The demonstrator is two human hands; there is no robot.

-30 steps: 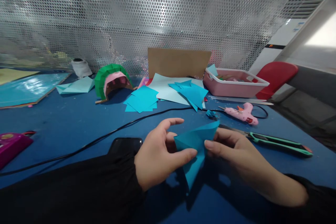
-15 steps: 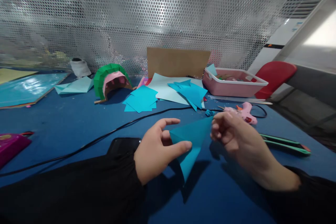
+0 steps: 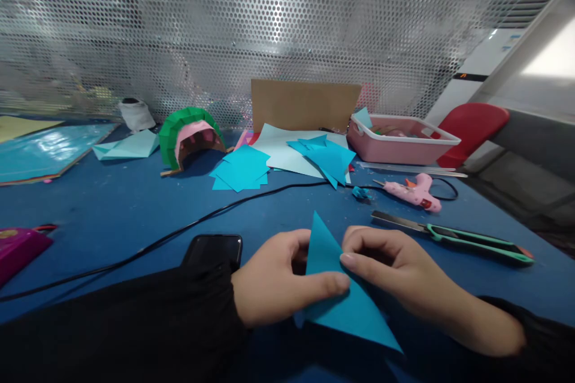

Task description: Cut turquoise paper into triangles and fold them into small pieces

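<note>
A folded triangle of blue paper (image 3: 330, 305) is held between both hands, just above the blue table. My left hand (image 3: 283, 281) grips its left side, thumb lying across the front and fingers hidden behind. At the upper right edge, my right hand (image 3: 390, 266) pinches the paper between thumb and fingers. One point of the triangle rises upward, another reaches down to the right. Beyond the hands lie a stack of blue paper squares (image 3: 241, 169) and several folded blue paper pieces (image 3: 326, 157).
Right of the hands lie scissors with green handles (image 3: 480, 242) and a pink glue gun (image 3: 415, 191). A black phone (image 3: 213, 249) is by the left wrist. A black cable (image 3: 197, 224) crosses the table. Behind stand a green arch (image 3: 191, 122), cardboard (image 3: 305, 105) and a pink basket (image 3: 399, 146).
The blue paper has turned, so its long point now aims down to the right. My right hand has moved down and left, closer to my left hand, uncovering the scissor blades.
</note>
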